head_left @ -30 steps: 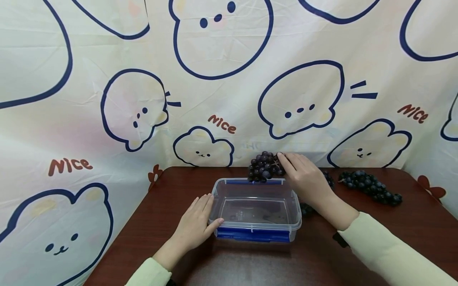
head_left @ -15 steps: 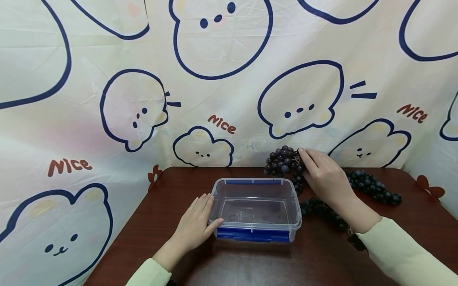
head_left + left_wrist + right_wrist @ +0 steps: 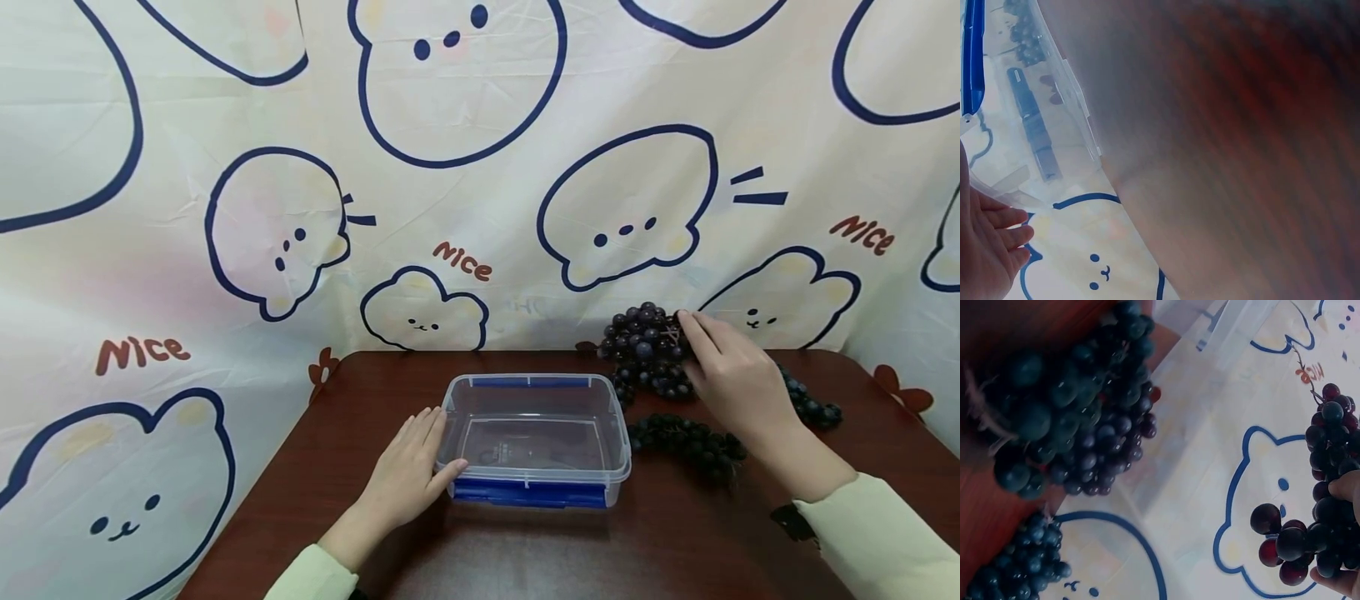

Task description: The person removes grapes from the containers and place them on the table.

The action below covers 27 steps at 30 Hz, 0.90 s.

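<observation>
My right hand [image 3: 738,379] pinches a bunch of dark purple grapes [image 3: 641,337] by its stem, raised above the table's back edge, right of the box. In the right wrist view, fingertips touch the held bunch [image 3: 1329,531]. My left hand [image 3: 408,462] rests with straight fingers against the left side of a clear plastic box [image 3: 532,475] with blue side clips. The box stands open on top, with no fruit seen inside. In the left wrist view, my left hand [image 3: 991,244] sits beside the box wall.
A dark green grape bunch [image 3: 686,442] lies right of the box. Another bunch [image 3: 813,404] lies farther right, partly behind my right hand. A purple bunch [image 3: 1110,447] shows beyond the nearest one. The brown table [image 3: 360,392] meets a printed curtain [image 3: 517,208] at the back.
My right hand has carried the grape bunch rightward, away from the box's far edge. The left hand and the box have kept their places.
</observation>
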Tool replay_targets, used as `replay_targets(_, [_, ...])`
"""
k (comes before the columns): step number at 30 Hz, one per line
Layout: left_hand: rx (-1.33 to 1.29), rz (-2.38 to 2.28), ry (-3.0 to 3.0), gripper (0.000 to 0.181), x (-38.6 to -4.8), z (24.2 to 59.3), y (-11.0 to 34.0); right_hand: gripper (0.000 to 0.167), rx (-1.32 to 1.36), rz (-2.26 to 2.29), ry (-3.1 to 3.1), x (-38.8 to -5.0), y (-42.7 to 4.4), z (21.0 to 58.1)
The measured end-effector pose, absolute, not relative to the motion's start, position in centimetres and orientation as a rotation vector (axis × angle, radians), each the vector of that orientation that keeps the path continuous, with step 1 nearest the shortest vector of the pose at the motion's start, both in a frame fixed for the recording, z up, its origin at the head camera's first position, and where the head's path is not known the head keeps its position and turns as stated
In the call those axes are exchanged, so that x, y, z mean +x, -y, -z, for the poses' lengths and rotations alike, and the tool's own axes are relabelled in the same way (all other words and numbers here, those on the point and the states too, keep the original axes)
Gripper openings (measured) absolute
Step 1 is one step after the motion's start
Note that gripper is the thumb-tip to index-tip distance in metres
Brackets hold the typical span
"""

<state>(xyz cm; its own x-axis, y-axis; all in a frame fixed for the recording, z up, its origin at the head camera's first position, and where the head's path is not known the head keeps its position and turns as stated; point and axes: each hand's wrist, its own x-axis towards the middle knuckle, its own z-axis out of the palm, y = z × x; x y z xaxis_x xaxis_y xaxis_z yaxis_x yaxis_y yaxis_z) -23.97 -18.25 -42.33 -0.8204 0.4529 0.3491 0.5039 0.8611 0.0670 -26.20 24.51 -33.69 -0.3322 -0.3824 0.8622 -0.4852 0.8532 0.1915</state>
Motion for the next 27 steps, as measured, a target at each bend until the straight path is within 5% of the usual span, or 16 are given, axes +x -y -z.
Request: replay_targets(27, [-0.714, 0.206, 2.706, 0.074, -24.0, 42.5, 18.2, 0.078, 0.375, -0.029, 2.085, -23.1, -31.7, 35.2])
